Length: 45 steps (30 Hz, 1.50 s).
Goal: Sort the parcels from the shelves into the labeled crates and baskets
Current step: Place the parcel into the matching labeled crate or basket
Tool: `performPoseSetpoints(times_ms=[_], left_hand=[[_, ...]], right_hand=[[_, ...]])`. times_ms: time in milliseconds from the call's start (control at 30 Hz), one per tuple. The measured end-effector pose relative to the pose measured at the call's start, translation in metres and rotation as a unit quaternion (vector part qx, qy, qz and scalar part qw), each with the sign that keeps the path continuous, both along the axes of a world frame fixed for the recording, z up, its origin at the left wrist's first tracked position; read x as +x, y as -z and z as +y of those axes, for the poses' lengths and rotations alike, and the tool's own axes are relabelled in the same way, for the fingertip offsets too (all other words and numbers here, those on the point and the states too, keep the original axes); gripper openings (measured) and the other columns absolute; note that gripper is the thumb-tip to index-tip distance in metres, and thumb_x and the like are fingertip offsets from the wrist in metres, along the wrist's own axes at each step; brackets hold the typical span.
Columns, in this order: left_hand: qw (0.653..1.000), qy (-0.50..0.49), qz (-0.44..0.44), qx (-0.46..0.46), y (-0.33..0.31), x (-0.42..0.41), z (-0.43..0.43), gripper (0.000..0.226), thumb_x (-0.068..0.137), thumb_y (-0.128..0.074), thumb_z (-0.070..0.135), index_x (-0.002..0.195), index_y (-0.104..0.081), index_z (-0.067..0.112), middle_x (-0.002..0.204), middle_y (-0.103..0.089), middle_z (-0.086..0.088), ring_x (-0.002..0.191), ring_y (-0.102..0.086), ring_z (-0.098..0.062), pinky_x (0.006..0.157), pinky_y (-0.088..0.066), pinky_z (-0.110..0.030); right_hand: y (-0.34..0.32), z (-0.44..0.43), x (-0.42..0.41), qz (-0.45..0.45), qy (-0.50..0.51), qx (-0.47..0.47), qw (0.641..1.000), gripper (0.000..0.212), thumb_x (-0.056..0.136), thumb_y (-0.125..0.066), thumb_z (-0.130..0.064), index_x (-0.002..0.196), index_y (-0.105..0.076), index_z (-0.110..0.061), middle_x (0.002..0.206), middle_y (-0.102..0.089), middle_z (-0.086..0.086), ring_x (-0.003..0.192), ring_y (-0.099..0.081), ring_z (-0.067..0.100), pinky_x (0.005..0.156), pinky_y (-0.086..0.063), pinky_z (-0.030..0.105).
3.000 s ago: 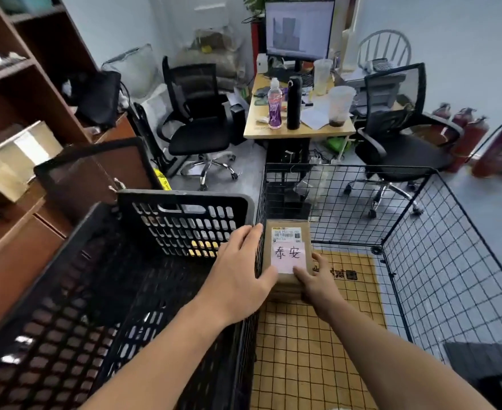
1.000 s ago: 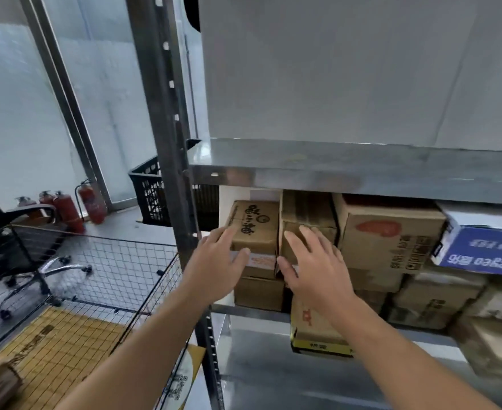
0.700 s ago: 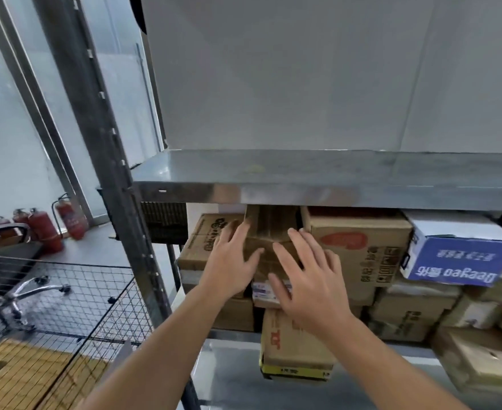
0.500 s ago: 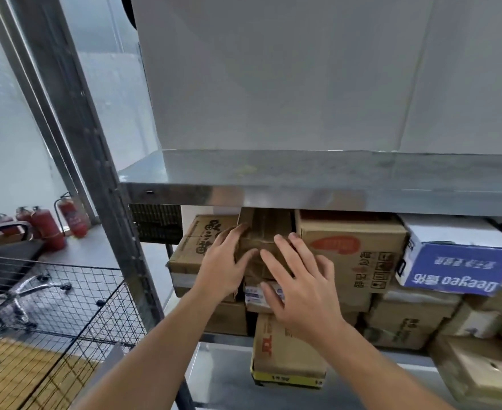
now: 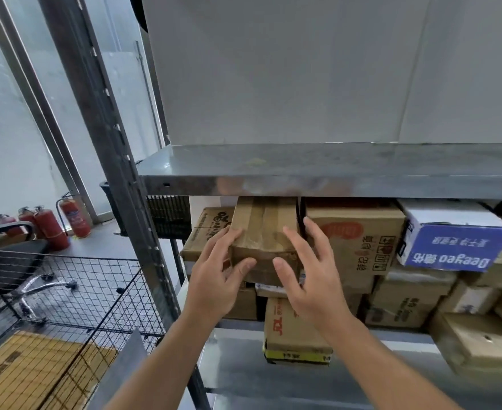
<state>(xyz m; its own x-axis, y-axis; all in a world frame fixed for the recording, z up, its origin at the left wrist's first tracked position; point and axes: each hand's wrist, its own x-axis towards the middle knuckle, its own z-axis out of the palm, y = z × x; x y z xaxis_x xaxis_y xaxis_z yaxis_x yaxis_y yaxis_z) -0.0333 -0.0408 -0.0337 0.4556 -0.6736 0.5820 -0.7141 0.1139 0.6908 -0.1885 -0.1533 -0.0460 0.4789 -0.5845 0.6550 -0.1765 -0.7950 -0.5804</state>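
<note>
Head view: left grip (image 5: 214,281) and right grip (image 5: 311,279) both clasp taped brown parcel (image 5: 263,229) under steel shelf (image 5: 347,173).

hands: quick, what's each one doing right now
Left hand: grips the taped box at its left side.
Right hand: holds the same box at its right side, thumb on the front.
</note>
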Motion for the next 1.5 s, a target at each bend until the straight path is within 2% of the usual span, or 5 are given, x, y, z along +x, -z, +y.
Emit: performPoseSetpoints(times_ms=[200,633,1033,1367,1500], left_hand=[[0.999,0.038,-0.031,-0.023,0.008,-0.012,0.043,0.05,0.091,-0.062,0.04,0.139,-0.048,0.032,0.147,-0.04,0.018,0.133,-0.043,-0.003,0.097,-0.053,-0.028],[0.857,0.153,0.49,-0.042,0.008,-0.038,0.108,0.057,0.084,-0.057,0.037,0.141,-0.048,0.037,0.133,-0.057,-0.001,0.105,-0.067,-0.021,0.078,-0.059,-0.037],[0.994,0.008,0.108,-0.03,0.0,-0.036,0.151,0.075,0.086,-0.074,0.023,0.139,-0.027,0.046,0.142,-0.041,0.008,0.121,-0.05,-0.001,0.08,-0.052,-0.014],[0.978,-0.042,0.192,-0.067,-0.027,-0.014,0.185,0.054,0.087,-0.057,0.044,0.139,-0.043,0.039,0.132,-0.051,0.013,0.113,-0.057,0.003,0.085,-0.058,-0.032],[0.955,0.043,0.29,-0.043,-0.033,-0.01,0.201,0.063,0.08,-0.061,0.039,0.139,-0.04,0.046,0.132,-0.051,0.003,0.102,-0.068,-0.017,0.079,-0.06,-0.037]], right_hand=[[-0.011,0.05,-0.01,0.016,-0.01,0.186,0.982,0.069,0.087,-0.041,-0.077,0.149,-0.04,-0.046,0.16,-0.033,-0.008,0.147,-0.026,0.004,0.114,-0.031,0.028],[0.004,0.131,-0.032,-0.206,-0.131,0.373,0.895,0.045,0.088,-0.063,-0.046,0.132,-0.06,-0.042,0.136,-0.061,-0.008,0.124,-0.061,0.015,0.099,-0.056,0.044],[-0.019,0.154,-0.013,-0.092,-0.172,0.361,0.912,0.06,0.081,-0.065,-0.057,0.138,-0.05,-0.043,0.121,-0.067,-0.023,0.114,-0.063,-0.002,0.092,-0.054,0.024],[-0.022,0.169,0.01,-0.257,-0.27,0.553,0.745,0.06,0.082,-0.065,-0.021,0.136,-0.052,-0.046,0.119,-0.072,-0.002,0.097,-0.075,0.022,0.071,-0.063,0.045],[-0.02,0.177,0.021,-0.248,-0.319,0.604,0.687,0.062,0.085,-0.063,-0.019,0.141,-0.051,-0.043,0.127,-0.071,0.006,0.111,-0.07,0.035,0.1,-0.047,0.068]])
